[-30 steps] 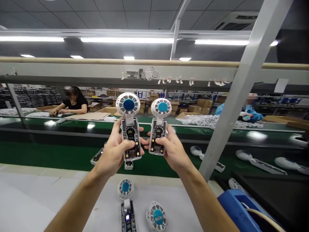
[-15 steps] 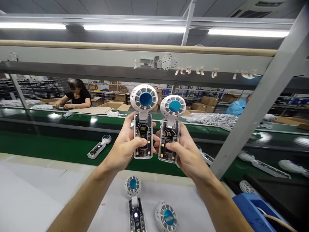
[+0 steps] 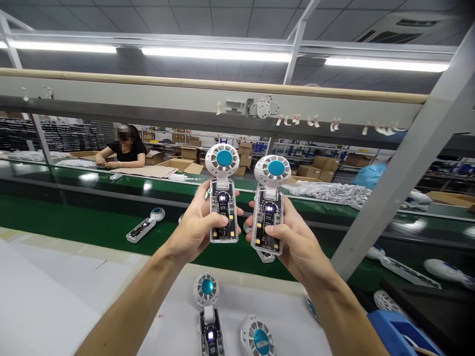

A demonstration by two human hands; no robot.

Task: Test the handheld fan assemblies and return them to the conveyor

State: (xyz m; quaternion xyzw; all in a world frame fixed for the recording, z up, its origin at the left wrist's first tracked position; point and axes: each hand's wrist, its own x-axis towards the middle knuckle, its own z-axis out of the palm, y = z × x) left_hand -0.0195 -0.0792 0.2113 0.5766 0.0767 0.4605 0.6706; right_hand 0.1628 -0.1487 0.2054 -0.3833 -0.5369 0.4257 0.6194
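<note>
Our left hand [image 3: 196, 227] holds one fan [image 3: 222, 185], our right hand [image 3: 297, 236] a second fan [image 3: 272, 192], fingers [image 3: 239, 211] wrapped behind, presumably so we can read the displays [image 3: 222, 198] (both lit).

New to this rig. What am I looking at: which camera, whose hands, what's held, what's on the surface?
No machine here, just a person's bare left hand and right hand. Every picture comes from one camera worn on that person's head, looking forward and down. The left hand grips the left device; the right hand grips the right device. Each has a slotted white round head with a teal disc, above a clear-cased circuit board with a lit display. On the white surface below lie a third device, also lit, and another round head, partly out of frame. Beyond, more devices lie on a green surface.
</note>
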